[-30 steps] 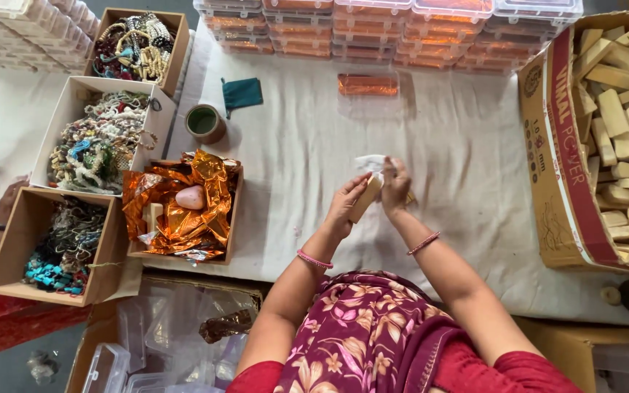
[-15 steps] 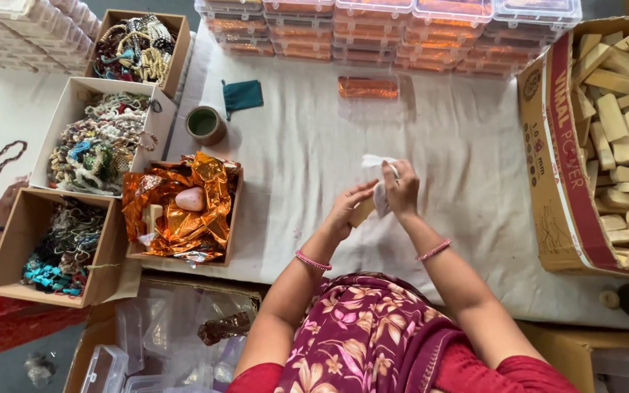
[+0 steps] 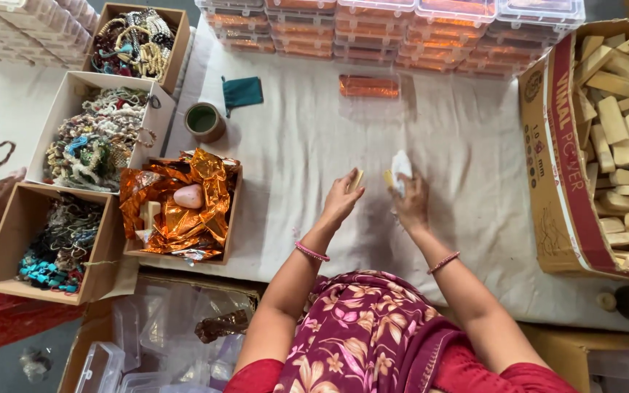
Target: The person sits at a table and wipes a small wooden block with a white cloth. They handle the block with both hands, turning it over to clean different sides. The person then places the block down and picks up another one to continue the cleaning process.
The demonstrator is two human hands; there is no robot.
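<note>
Left fingers: your left hand (image 3: 342, 198) pinches a small pale block (image 3: 357, 180) between thumb and fingertips, held upright just above the white cloth (image 3: 475, 182).
Right fingers: your right hand (image 3: 410, 204) is closed around a crumpled white wrapper (image 3: 402, 164) and a second small yellowish piece (image 3: 389, 178) (how much of it the fingers cover, you cannot tell).
Gap: the two hands are near each other but apart, over the middle of the cloth.
Wrists: a pink bangle (image 3: 311, 252) on your left, a thinner one on your right.
Far edge: an orange packet (image 3: 369, 86) lies before the stacked clear boxes (image 3: 394, 29).
Left edge: a box of orange foil wrappers (image 3: 180, 207) with a pink stone (image 3: 189, 196) on top; beside it a green cup (image 3: 204, 120) and a teal pouch (image 3: 242, 92).
Left corner: three boxes of beaded strings (image 3: 96, 142).
Right edge: a carton of pale wooden blocks (image 3: 624, 138).
</note>
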